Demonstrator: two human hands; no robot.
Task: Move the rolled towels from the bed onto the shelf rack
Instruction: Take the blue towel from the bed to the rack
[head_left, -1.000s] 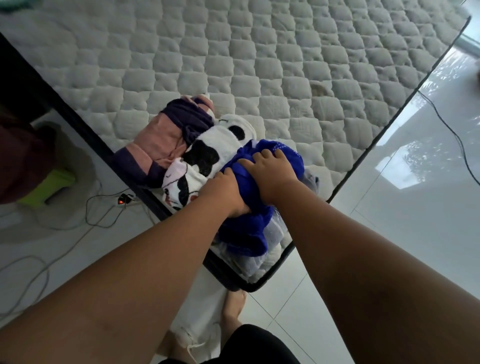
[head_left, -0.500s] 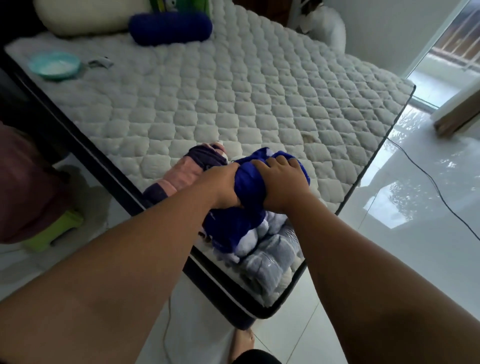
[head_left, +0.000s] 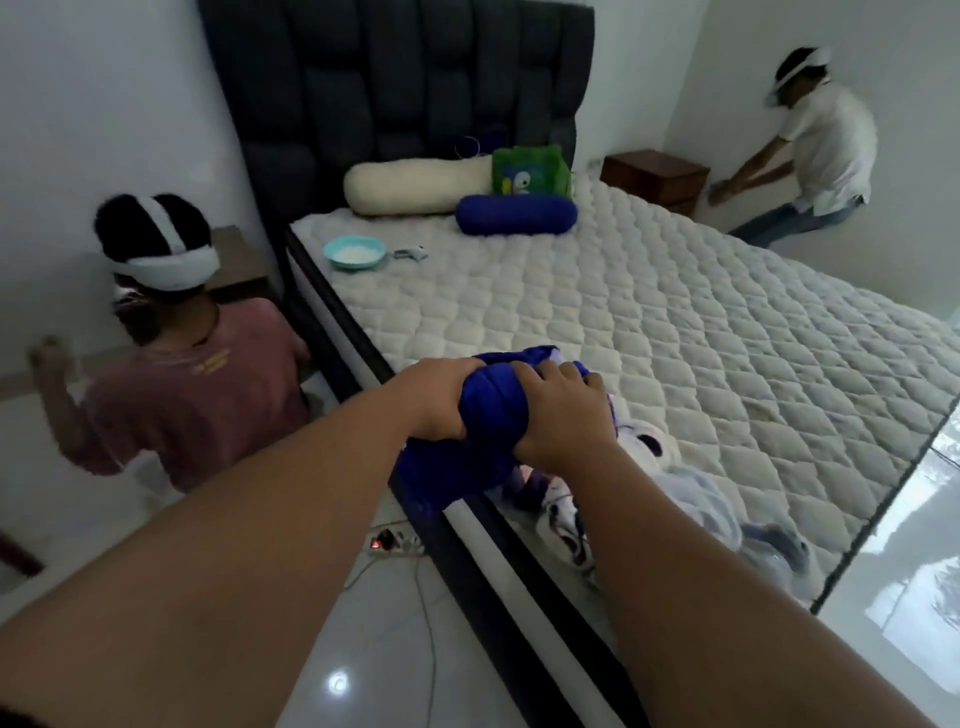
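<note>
A rolled blue towel (head_left: 488, 415) is held up over the near edge of the bed (head_left: 675, 338). My left hand (head_left: 441, 397) grips its left side and my right hand (head_left: 563, 410) grips its right side, fingers wrapped over the top. Below my right forearm a white towel with black patches (head_left: 644, 441) and a pale grey-white bundle (head_left: 722, 514) lie on the mattress corner, partly hidden by my arm. No shelf rack is in view.
A person in a pink shirt (head_left: 192, 405) crouches left of the bed; another in a white shirt (head_left: 821, 150) bends by a brown nightstand (head_left: 657, 174). A cream bolster (head_left: 415, 187), blue bolster (head_left: 517, 215), green bag (head_left: 530, 169) and teal bowl (head_left: 355, 252) sit near the headboard. A power strip (head_left: 397, 543) lies on the floor.
Both hands have lifted the blue towel off the pile and up and left over the bed edge. My view has risen, bringing the headboard and two other people into sight.
</note>
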